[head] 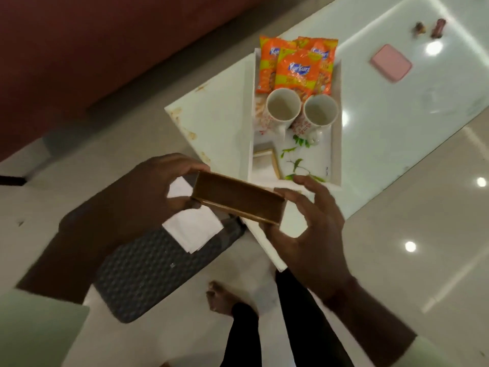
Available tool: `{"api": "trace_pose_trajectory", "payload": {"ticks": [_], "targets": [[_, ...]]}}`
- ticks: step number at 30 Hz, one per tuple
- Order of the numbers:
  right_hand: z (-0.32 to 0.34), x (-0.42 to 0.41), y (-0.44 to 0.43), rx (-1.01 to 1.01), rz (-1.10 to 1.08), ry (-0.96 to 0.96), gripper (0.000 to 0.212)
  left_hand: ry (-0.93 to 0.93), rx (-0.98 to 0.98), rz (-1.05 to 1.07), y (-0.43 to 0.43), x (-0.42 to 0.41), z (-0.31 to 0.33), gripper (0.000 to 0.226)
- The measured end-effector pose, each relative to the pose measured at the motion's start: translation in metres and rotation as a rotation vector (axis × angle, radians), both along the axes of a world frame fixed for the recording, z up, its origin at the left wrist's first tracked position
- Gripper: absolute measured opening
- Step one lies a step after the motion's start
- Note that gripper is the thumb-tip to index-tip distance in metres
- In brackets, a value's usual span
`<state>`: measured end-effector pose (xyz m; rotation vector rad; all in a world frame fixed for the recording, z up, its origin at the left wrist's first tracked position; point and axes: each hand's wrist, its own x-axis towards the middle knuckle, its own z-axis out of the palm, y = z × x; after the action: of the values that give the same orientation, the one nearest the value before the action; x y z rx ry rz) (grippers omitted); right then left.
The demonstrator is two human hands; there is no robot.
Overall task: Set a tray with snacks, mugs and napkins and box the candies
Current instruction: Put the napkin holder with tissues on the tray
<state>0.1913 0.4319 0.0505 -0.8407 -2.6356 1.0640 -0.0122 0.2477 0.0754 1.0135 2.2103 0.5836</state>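
Note:
A brown rectangular box (238, 198) is held in the air over the table's near corner, gripped at its ends by my left hand (137, 192) and my right hand (309, 229). A white napkin (193, 229) hangs below my left hand. Beyond the box, the white tray (334, 144) carries three orange snack packets (297, 71), two white mugs (283, 105) (320, 111) standing upright and empty, and a small cream packet (266, 161) at its near left. Two wrapped candies (420, 29) (439, 27) lie at the table's far right.
A pink flat case (391, 65) lies on the glossy white table (397, 123). A grey patterned mat (164, 268) is on the floor under my hands, with my bare foot (225, 300) beside it. A dark red sofa (79, 49) fills the upper left.

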Motion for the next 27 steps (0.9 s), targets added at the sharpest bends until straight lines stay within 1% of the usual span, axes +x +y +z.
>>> {"api": "trace_pose_trajectory", "payload": {"ticks": [3,6,8,10,16,21,27], "targets": [[0.004,-0.002,0.062,0.065,0.069,-0.066,0.055,0.057,0.032,0.029,0.039,0.016,-0.008,0.052],[-0.01,-0.002,0.114,0.071,0.125,-0.13,0.056,0.033,0.068,0.146,0.081,0.038,-0.033,0.052],[-0.027,0.001,0.141,0.087,0.123,-0.15,0.057,0.029,0.094,0.189,0.109,0.051,-0.053,0.055],[-0.046,0.003,0.16,0.096,0.096,-0.162,0.057,0.073,0.085,0.189,0.131,0.058,-0.073,0.056],[-0.104,0.004,0.183,0.12,0.066,-0.245,0.055,0.192,-0.04,0.167,0.169,0.061,-0.123,0.054],[-0.139,0.0,0.187,0.071,0.075,-0.265,0.054,0.304,-0.169,0.139,0.177,0.058,-0.148,0.053],[-0.158,-0.005,0.186,0.042,0.076,-0.268,0.053,0.311,-0.175,0.162,0.176,0.054,-0.161,0.052]]}}
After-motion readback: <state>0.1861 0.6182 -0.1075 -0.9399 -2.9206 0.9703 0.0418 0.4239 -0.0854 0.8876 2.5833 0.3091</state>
